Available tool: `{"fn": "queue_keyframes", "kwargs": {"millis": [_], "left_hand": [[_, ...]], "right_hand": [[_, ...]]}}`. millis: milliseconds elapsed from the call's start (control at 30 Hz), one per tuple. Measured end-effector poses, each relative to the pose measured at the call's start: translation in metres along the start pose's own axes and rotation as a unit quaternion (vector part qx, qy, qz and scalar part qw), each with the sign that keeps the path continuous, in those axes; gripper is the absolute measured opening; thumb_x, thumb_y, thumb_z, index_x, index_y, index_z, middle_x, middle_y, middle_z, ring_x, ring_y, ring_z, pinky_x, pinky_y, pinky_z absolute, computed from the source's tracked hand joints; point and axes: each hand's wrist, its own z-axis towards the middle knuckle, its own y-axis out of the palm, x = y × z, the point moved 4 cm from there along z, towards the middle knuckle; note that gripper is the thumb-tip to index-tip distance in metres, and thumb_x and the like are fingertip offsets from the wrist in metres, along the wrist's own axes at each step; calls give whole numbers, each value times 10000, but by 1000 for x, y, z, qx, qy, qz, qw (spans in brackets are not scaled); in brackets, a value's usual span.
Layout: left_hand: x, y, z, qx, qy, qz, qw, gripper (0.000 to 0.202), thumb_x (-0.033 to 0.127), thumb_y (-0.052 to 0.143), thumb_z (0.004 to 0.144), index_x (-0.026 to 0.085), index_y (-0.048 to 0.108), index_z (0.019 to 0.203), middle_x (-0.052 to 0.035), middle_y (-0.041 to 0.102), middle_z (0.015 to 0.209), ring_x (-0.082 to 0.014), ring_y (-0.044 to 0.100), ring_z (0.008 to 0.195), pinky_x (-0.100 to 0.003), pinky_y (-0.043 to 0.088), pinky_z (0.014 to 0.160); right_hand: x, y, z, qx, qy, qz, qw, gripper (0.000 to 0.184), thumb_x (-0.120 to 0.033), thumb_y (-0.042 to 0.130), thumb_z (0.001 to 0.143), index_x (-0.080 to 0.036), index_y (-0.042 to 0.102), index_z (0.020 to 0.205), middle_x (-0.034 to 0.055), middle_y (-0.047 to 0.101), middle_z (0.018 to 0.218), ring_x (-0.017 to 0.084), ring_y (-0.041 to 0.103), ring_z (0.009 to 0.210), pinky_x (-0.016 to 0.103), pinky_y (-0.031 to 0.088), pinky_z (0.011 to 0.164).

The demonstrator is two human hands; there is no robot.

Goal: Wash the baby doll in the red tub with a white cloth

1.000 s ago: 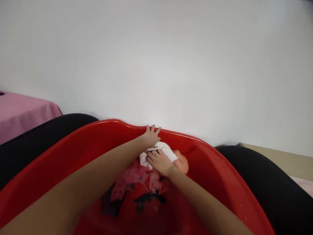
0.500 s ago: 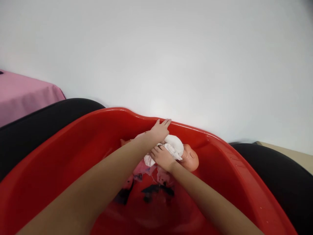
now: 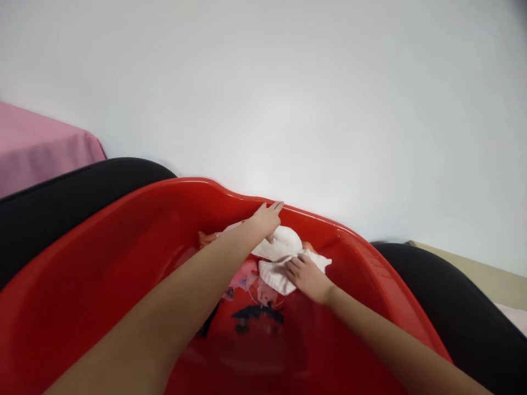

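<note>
Sliding across a white cloth, the right hand has moved away from the doll's head, and the cloth is now more spread out and lies lower inside a red plastic tub. A baby doll lies in the far part of the tub, mostly under this cloth, and only a small part of it shows. The right fingers are a little curled on the cloth, but I cannot tell if they really grasp it. The left hand stays open with its fingers spread, just below the far rim of the tub, and its thumb touches the cloth. Outside the tub, on its left, is a pink-covered table.
</note>
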Motion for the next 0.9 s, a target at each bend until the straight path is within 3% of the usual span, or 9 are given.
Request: {"fn": "queue_keyframes", "kwargs": {"millis": [100,167,300,400,500,600,733,800,900], "left_hand": [[0,2,3,-9,0,-7,1000,747,586,973,758,112,809,1312,-220,63,1844,-442,108,1722,-611,316,1347],[0,2,5,-7,-7,-16,1000,763,571,1002,720,138,812,1319,-201,70,1847,-465,114,1715,-614,336,1336],[0,2,9,-20,-17,-26,999,810,530,1037,681,107,800,1330,-223,40,1843,-470,105,1715,-620,326,1340],[1,3,12,-21,-15,-36,999,801,506,1054,661,118,807,1317,-225,51,1843,-472,105,1714,-634,295,1351],[1,3,13,-23,-24,-48,998,821,474,1078,621,105,814,1306,-224,45,1844,-502,97,1707,-629,338,1333],[2,2,13,-38,-31,-35,998,796,481,1064,649,87,815,1294,-213,-3,1845,-497,82,1710,-604,407,1299],[4,-1,11,-54,-24,8,998,820,572,1014,711,125,786,1359,-210,-15,1841,-448,88,1723,-551,470,1255],[4,-1,10,-54,-24,12,998,833,578,1018,699,133,787,1364,-207,-2,1841,-465,98,1718,-547,496,1234],[3,-1,11,-44,-33,-6,998,797,507,1045,674,152,801,1344,-186,15,1848,-467,115,1715,-529,539,1201]], "right_hand": [[5,4,-31,3,-24,-3,1000,268,-125,578,1071,-189,788,1224,100,758,1155,275,610,1135,478,436,1036],[8,-1,-36,20,-7,-14,1000,267,-130,564,1078,-183,788,1215,117,756,1181,283,612,1152,479,433,1022],[6,-9,-28,26,48,-31,998,230,-155,567,1082,-157,768,1193,131,742,1185,286,625,1099,451,455,921],[-7,0,-26,3,17,-25,1000,219,-133,589,1067,-157,774,1180,103,754,1123,271,631,1064,439,464,902],[-18,12,-24,-1,-17,-10,1000,214,-146,587,1079,-146,793,1138,111,769,1154,267,636,1111,450,478,962],[-20,17,-15,14,35,-9,999,231,-164,586,1086,-121,794,1177,137,764,1234,281,639,1180,488,481,1076],[-31,20,-8,-21,66,14,998,157,-158,657,1042,-129,808,1013,114,786,1062,289,671,1134,499,517,1079],[-35,10,-2,0,39,19,999,162,-153,650,1043,-142,805,998,107,788,1063,286,673,1150,495,524,1080],[-23,-20,16,82,41,33,995,267,-136,531,1092,-163,791,1148,131,752,1313,300,623,1285,517,497,1119]]}}
